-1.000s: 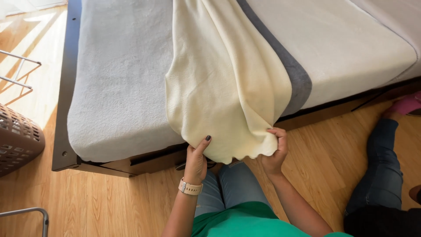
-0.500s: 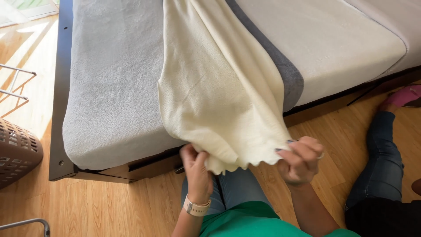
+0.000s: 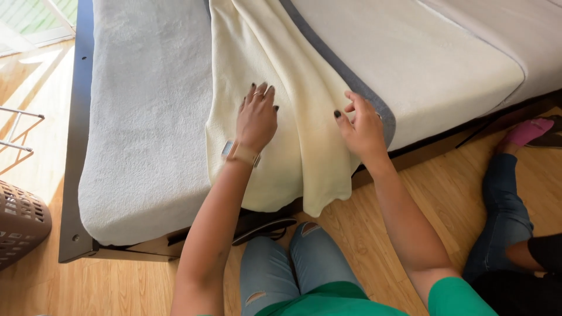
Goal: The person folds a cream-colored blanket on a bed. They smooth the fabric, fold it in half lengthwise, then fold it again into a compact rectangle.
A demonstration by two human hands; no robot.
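Cream, softly napped blanket (image 3: 281, 88) is draping in loose folds over the corner of the mattress (image 3: 146, 117), its lower edge hanging down toward the wooden floor (image 3: 410, 175). Left hand (image 3: 256, 120) is lying flat on the fabric, fingers spread and gripping nothing. Right hand (image 3: 362, 130) is resting on a fold beside a grey band (image 3: 351, 79), fingers loosely open. A woven basket (image 3: 20, 225) is standing at the far left.
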